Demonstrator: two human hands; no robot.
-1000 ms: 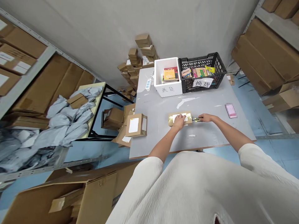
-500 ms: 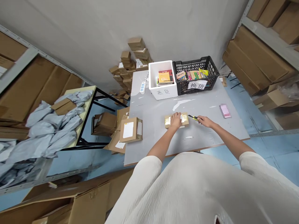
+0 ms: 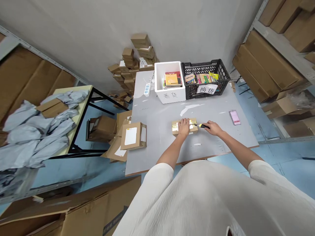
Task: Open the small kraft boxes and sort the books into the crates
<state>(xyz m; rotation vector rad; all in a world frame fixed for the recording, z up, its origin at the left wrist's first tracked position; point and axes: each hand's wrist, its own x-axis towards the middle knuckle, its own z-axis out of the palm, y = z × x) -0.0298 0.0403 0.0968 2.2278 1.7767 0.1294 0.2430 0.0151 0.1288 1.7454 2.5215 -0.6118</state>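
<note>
A small taped cardboard box [image 3: 175,128] lies on the grey table in front of me. My left hand [image 3: 183,126] rests across its top and grips it, fingers pointing away from me. In my right hand [image 3: 213,127] is a black and yellow utility knife [image 3: 203,125]. Its blade reaches over the right end of the box and meets the shiny tape on top. How deep the tip sits cannot be made out.
A larger labelled carton [image 3: 134,136] stands at the table's left edge. Behind are a white bin [image 3: 171,97] and a black crate [image 3: 222,82], both with books. A power strip [image 3: 147,89] lies left of the bin; a pink blurred item [image 3: 234,117] lies at right.
My right hand has moved left, bringing the knife blade from beside the box onto its right end. My left hand stays on the box. The view has shifted slightly.
</note>
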